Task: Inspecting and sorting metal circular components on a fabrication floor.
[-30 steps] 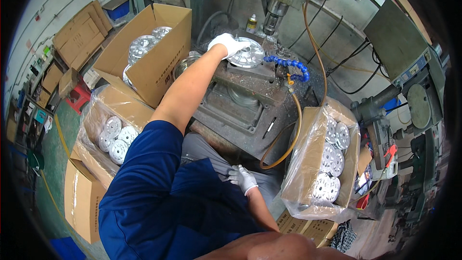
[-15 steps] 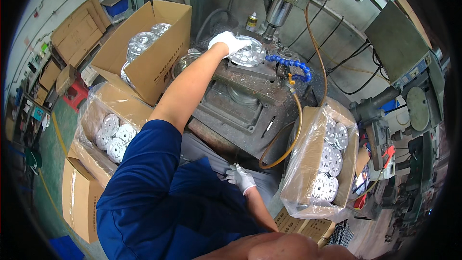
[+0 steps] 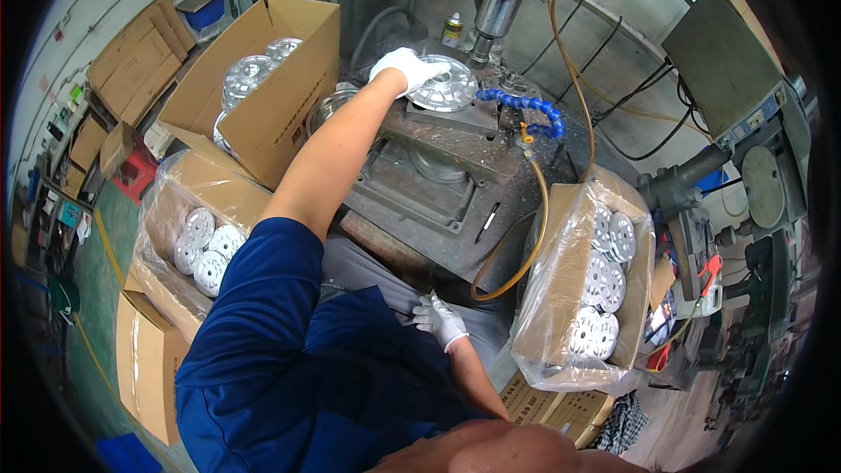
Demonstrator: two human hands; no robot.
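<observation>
My left hand (image 3: pixel 406 72), in a white glove, reaches out to a round silver metal disc (image 3: pixel 445 86) with holes and spoke-like shapes. It grips the disc's left side, with the fingers over the upper face; the thumb is hard to make out. Beneath the disc is a metal block on the press bed (image 3: pixel 438 142), which is strewn with shavings. A steel press spindle (image 3: pixel 498 13) stands just behind the disc. My right hand (image 3: pixel 441 321), also gloved, lies on my grey-trousered lap with its fingers loosely extended and nothing visible in them.
A blue segmented coolant hose (image 3: pixel 526 102) curves beside the disc. A tan hose (image 3: pixel 545 241) loops down past a pen (image 3: pixel 488 222). Cartons of silver discs stand at left (image 3: pixel 285 118), nearer left (image 3: pixel 219 188) and right (image 3: pixel 550 298). A spray can (image 3: pixel 452 31) stands behind.
The view has shifted slightly. My left hand stays on the disc and my right hand stays on my lap.
</observation>
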